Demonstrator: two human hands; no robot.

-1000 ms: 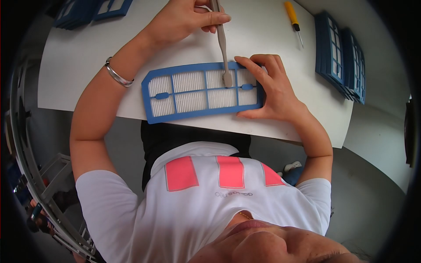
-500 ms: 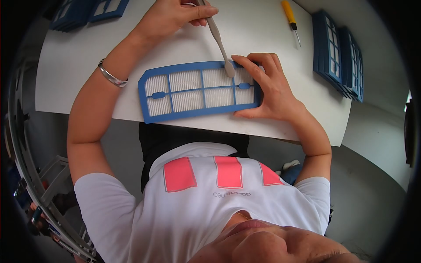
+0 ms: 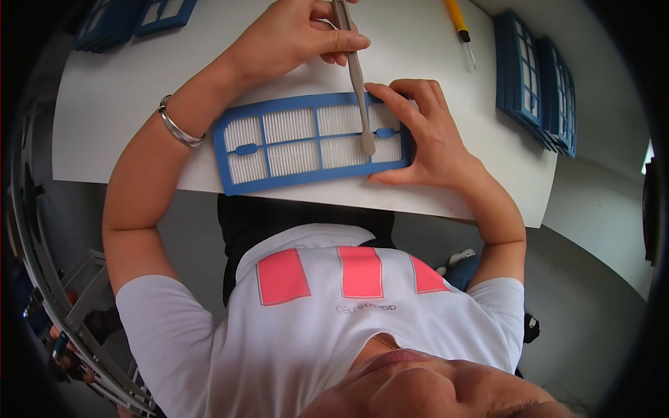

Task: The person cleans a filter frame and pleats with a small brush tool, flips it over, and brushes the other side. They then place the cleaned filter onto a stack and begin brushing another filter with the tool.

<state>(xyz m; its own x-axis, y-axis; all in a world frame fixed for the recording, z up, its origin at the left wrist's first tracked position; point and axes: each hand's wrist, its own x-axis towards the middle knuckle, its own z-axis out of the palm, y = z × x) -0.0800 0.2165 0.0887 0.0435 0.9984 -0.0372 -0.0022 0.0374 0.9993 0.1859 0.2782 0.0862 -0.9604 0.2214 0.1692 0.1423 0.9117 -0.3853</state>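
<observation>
A flat filter panel [image 3: 293, 170] with a blue frame and white pleated cells lies at the table's near edge. Around its right end, my right hand [image 3: 435, 136] is closed, fingers at the far edge and thumb by the near one. My left hand [image 3: 306, 38] pinches a slim grey-brown stick [image 3: 356, 73] with a rounded, flat end, like a small spatula. That flat end is over the lower row of cells, near the right blue tab; whether it touches the pleats I cannot tell.
More blue-framed filters [image 3: 519, 73] are stacked at the right of the white table [image 3: 125, 132]. Others [image 3: 104, 28] sit at the far left. A yellow-handled screwdriver [image 3: 458, 19] lies toward the back right. A metal rack [image 3: 83, 279] stands to the left, beyond the table.
My left hand has moved slightly right and nearer, bringing the stick's flat end from the panel's upper row to its lower row. My right hand keeps its hold on the panel.
</observation>
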